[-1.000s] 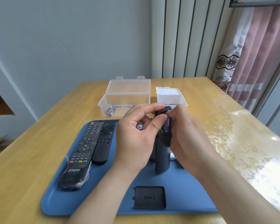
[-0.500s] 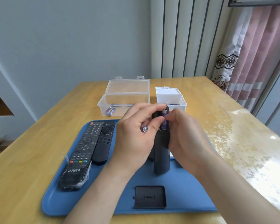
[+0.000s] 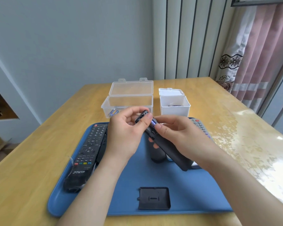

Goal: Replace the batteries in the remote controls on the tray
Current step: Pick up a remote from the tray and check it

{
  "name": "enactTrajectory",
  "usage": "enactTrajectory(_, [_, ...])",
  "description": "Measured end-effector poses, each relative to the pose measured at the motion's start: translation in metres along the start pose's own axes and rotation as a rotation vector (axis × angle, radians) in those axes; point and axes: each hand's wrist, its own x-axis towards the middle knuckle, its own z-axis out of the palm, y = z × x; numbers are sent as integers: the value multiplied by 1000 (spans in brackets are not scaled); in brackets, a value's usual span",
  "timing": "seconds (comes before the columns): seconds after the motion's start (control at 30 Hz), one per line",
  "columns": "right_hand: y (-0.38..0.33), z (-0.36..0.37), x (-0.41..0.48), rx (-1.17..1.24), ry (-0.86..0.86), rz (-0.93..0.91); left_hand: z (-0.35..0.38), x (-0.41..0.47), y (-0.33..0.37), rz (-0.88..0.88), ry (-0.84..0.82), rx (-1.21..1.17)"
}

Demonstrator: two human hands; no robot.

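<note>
Black remote [image 3: 168, 149], head view: held tilted above the blue tray [image 3: 124, 201], back side up, battery bay open at the far end. Left hand [image 3: 126, 136] has its fingers curled round that end, thumb on top. Right hand [image 3: 178, 136] grips the body from below, thumb pressing the purple battery [image 3: 153, 123] in the bay. Battery cover [image 3: 154, 198] lies flat on the tray's near side. THTF remote [image 3: 87, 154] lies at the tray's left.

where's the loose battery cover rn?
Head view: the battery cover lies flat on the blue tray, about mid-width near its front edge, closer to the camera than the held black remote; nothing touches it.
</note>
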Motion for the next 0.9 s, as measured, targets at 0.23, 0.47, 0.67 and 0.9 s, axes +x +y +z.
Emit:
enactTrajectory(0.23, [-12,-18,-8,-120,-6,106,-13,11,-12,-22,176,90])
enactTrajectory(0.47, [-4,-14,-3,-267,145,8,-15,6,-12,213,131,708])
enactTrajectory(0.67, [-4,-10,-3,-416,183,-113,-16,5,-10,231,179,765])
enactTrajectory(0.9, [-5,-6,-5,-524,195,-175,-18,6,-6,228,194,744])
